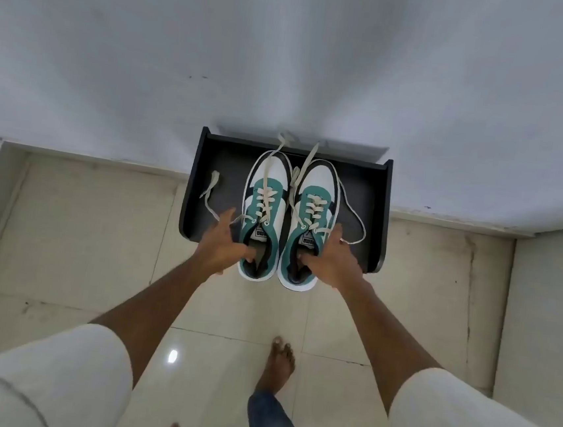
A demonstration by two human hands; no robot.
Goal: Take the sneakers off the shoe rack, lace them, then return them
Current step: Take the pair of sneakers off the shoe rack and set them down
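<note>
— Where are your hands?
— Your left hand (pixel 224 242) grips the left sneaker (pixel 263 218) by its collar; your right hand (pixel 331 257) grips the right sneaker (pixel 309 226).
— And the sneakers?
— Over the shoe rack (pixel 377 222), heels past its front edge, laces (pixel 210 192) loose.

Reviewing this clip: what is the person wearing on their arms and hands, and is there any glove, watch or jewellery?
Both arms wear loose, off-white short sleeves with a stitched hem, the left sleeve and the right sleeve ending near the elbow. Forearms are bare. The left hand and right hand are bare too: no gloves, and no watch, ring or bracelet is visible.
</note>
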